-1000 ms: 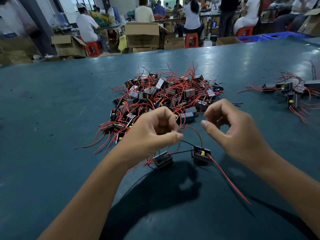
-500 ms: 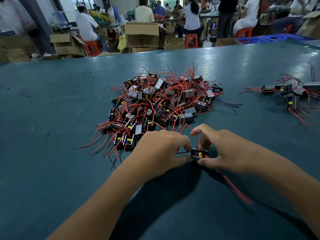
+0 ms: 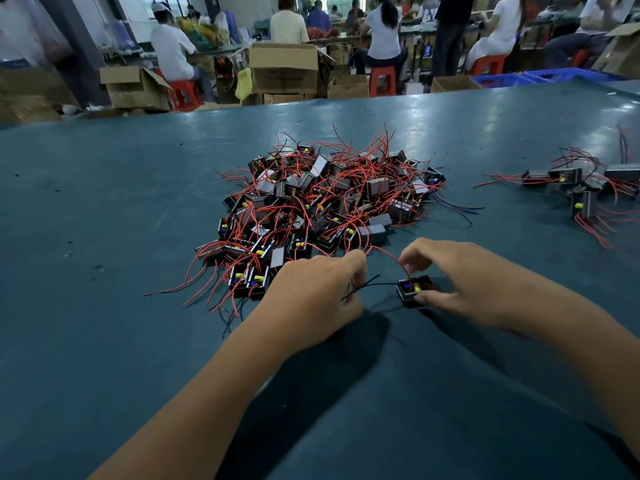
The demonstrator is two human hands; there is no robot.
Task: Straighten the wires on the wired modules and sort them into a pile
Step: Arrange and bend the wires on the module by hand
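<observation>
On the green table (image 3: 104,202), the right hand (image 3: 474,282) pins a small, light module (image 3: 414,291) by its rigid case while the left hand (image 3: 318,292) pinches its thin, bendy wires (image 3: 372,281).

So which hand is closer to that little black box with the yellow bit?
Right. The right hand pins the black module to the table; the left hand sits off to its left, pinching its wires.
</observation>
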